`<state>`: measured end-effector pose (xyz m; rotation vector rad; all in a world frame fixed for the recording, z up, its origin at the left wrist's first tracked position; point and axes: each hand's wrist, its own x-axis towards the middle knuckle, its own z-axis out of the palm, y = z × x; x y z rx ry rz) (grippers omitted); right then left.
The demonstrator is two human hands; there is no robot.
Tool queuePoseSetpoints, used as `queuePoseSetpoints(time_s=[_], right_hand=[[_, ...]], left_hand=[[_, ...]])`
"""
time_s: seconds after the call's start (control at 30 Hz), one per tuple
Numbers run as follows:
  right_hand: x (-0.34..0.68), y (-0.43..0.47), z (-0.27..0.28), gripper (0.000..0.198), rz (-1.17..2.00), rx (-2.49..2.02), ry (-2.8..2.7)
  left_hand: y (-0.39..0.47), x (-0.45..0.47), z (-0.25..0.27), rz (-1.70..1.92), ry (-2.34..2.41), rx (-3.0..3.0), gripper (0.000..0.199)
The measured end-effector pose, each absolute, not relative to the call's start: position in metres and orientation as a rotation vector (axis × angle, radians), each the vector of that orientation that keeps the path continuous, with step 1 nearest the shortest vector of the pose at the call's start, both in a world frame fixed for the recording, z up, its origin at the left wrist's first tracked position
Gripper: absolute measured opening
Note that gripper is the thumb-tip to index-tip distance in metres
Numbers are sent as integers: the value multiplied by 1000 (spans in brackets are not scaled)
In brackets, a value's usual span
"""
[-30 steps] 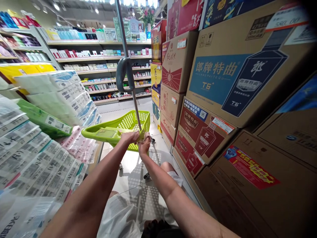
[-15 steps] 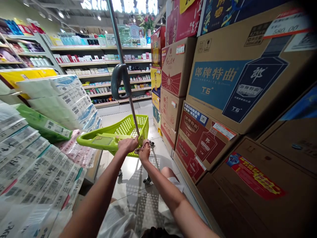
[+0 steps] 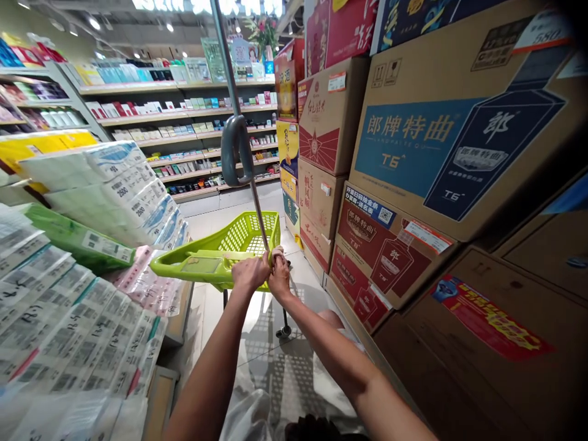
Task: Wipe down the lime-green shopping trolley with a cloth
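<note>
A lime-green plastic shopping cart [image 3: 214,262] with a perforated basket is in front of me. My left hand [image 3: 250,273] is closed on its near rim. Beside it, almost touching, my right hand [image 3: 278,277] is closed at the cart's right end, its fingers curled near the foot of a metal pole [image 3: 258,211]. The pole rises on a slant out of the top of the view and carries a dark grey loop handle [image 3: 237,150], which neither hand touches. My hands hide the spot where pole and cart meet. A caster wheel [image 3: 283,332] shows on the floor below.
Cardboard cartons [image 3: 413,135] are stacked high close on the right. To the left are piles of wrapped paper packs [image 3: 59,318] and a green pack [image 3: 78,236]. Shelves [image 3: 184,113] of small boxes cross the back. Tiled floor [image 3: 209,229] runs between.
The cart, the pole and both my hands sit slightly farther right in the view. The cartons on the right look larger and nearer. Both hands keep their hold.
</note>
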<state>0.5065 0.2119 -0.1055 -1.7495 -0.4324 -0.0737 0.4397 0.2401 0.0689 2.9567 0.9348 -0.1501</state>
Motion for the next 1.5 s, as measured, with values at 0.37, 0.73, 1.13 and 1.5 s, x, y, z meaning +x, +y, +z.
queuePoseSetpoints(time_s=[0.37, 0.73, 1.13, 1.5], right_hand=[[478, 187, -74, 56, -339, -1685, -659], [462, 147, -16, 63, -435, -1922, -1157], [477, 131, 11, 60, -481, -2198, -1258], [468, 143, -1, 55, -657, -2164, -1211]], left_hand=[[241, 427, 71, 214, 922, 2768, 71], [351, 366, 49, 695, 976, 2880, 45], [287, 396, 37, 888, 1027, 2745, 49], [307, 368, 41, 802, 1282, 2680, 64]])
